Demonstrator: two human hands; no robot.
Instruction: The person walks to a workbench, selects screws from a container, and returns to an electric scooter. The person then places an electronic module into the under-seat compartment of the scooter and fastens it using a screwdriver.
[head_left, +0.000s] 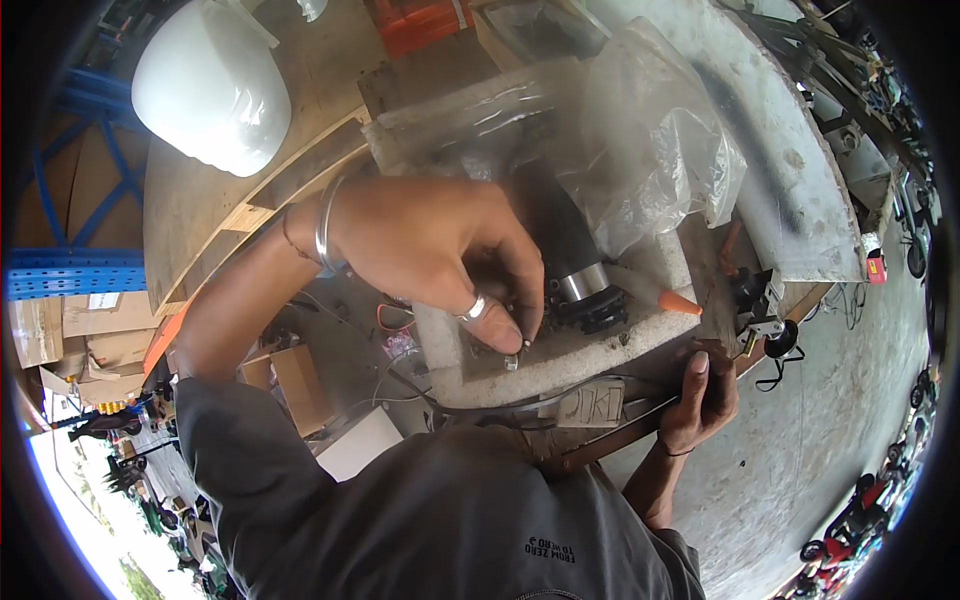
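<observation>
My left hand (440, 255), with a ring and a metal bangle, reaches over a white foam tray (610, 350). Its thumb and forefinger pinch a small shiny metal piece (512, 361), too small to name. Just beyond the fingers, a black cylinder with a silver band (570, 240) lies tilted in the tray. Clear plastic wrapping (650, 130) covers the far part of it. An orange pointed tip (680, 302) rests across the tray's right rim. At the lower right, my right hand (700, 400) has its fingers curled beside the bench edge; what they hold, if anything, is hidden.
A black and metal fitting (765, 315) stands at the bench's right side. A dark cable (480, 408) runs along the tray's near edge. Left are a white rounded shell (212, 85) on a wooden board and an open cardboard box (300, 385). Concrete floor (790, 450) lies to the right.
</observation>
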